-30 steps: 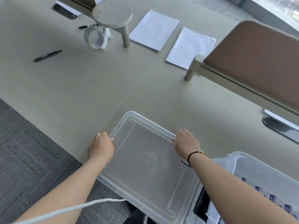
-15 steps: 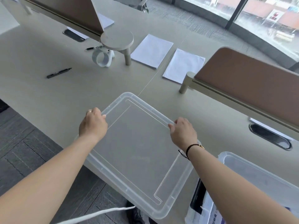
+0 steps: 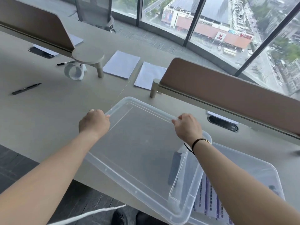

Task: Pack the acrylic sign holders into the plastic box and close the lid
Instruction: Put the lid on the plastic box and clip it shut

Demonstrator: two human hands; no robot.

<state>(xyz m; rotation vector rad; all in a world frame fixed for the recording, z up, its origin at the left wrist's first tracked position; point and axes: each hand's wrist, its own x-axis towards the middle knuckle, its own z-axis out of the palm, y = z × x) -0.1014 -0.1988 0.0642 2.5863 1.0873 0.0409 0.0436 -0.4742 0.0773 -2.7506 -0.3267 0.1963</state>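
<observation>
Two hands carry a clear plastic lid [image 3: 142, 143] above a beige table [image 3: 48, 114], the left hand [image 3: 94, 123] curled over its left edge and the right hand [image 3: 188, 127] pinching the far right rim with fingers folded around it. Compared with half a second ago, the lid now overlaps the near-left corner of the plastic box [image 3: 253, 169] at lower right instead of lying clear of it to the left, and the view takes in far more window and street. Printed sheets, apparently the acrylic sign holders [image 3: 209, 198], show inside the box, but the lid's haze and the right forearm hide most of them, so their number cannot be told. A dark strip under the lid is too blurred to identify. Whether the lid touches the box rim cannot be told. Beyond the hands lie two white paper stacks [image 3: 121, 64], a roll of tape [image 3: 73, 73] and a black pen [image 3: 26, 89]. Brown desk dividers [image 3: 227, 95] run off both sides, and the box's near end is cut off by the bottom edge.
</observation>
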